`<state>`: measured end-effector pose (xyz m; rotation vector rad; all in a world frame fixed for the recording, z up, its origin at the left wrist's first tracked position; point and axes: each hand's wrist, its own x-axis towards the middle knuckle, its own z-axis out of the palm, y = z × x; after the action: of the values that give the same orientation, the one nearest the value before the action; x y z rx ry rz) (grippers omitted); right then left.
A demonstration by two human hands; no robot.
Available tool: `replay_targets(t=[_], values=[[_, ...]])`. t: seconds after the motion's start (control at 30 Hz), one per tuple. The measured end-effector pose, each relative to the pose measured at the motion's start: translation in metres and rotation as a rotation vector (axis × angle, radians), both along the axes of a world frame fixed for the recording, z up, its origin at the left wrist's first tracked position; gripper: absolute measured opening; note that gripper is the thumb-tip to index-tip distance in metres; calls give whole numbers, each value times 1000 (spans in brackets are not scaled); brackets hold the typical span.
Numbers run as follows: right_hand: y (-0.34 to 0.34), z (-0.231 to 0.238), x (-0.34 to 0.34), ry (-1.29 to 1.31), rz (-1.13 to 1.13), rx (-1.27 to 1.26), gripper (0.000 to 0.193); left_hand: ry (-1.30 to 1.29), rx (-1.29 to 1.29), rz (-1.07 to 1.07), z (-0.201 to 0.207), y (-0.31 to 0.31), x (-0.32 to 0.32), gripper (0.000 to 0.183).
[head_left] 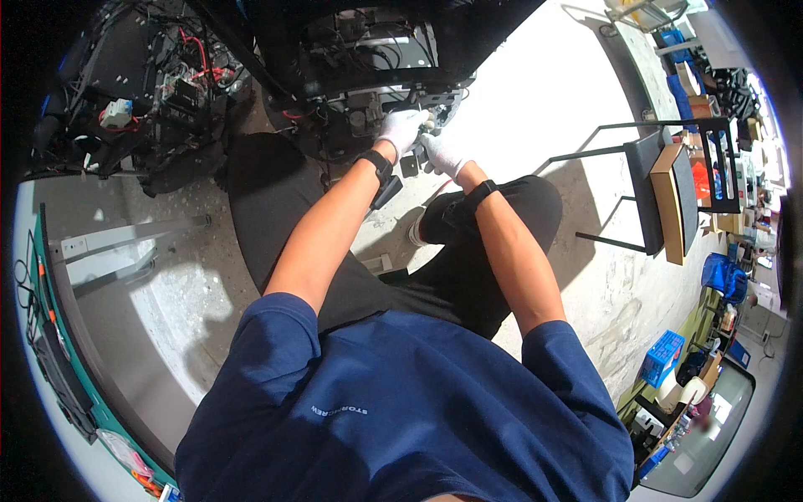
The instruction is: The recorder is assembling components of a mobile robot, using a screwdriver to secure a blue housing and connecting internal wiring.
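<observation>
Both hands wear white gloves and meet at the lower edge of a black machine frame point(360, 82) with exposed cables. My left hand point(403, 132) has its fingers closed at a small part near the frame's underside; what they hold is too small to make out. Close beside it, my right hand point(445, 154) is closed too, its fingertips almost touching the left ones, and whatever it grips is hidden. A small dark metal bracket point(409, 165) shows just below the hands. Inside the frame, black cables point(381, 54) run around a grey panel.
On the left stands another opened machine point(180, 92) with red and black wires. A black chair point(648, 192) with a cardboard piece on it is at the right. Boxes and a blue carton point(662, 358) line the right side. A green-edged table point(71, 351) is at the far left.
</observation>
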<state>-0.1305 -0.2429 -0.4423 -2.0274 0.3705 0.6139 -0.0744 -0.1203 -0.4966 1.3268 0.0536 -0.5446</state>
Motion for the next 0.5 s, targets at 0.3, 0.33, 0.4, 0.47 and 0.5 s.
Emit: replay_targets(t=[0.3,0.33,0.4,0.47,0.5], values=[[-9,-41,5,-287,69,-220,52,54,260,63,6,0,3,17],[-9,-37,5,-249,65,-213,53,78,284,76,7,-1,4,16],[-6,-25,3,-211,62,-207,53,81,236,78,7,-1,4,16],[-2,-10,1,-152,-60,-71,49,102,198,76,7,-1,5,16],[-1,-3,-1,-148,-57,-92,49,95,199,58,7,-1,5,17]])
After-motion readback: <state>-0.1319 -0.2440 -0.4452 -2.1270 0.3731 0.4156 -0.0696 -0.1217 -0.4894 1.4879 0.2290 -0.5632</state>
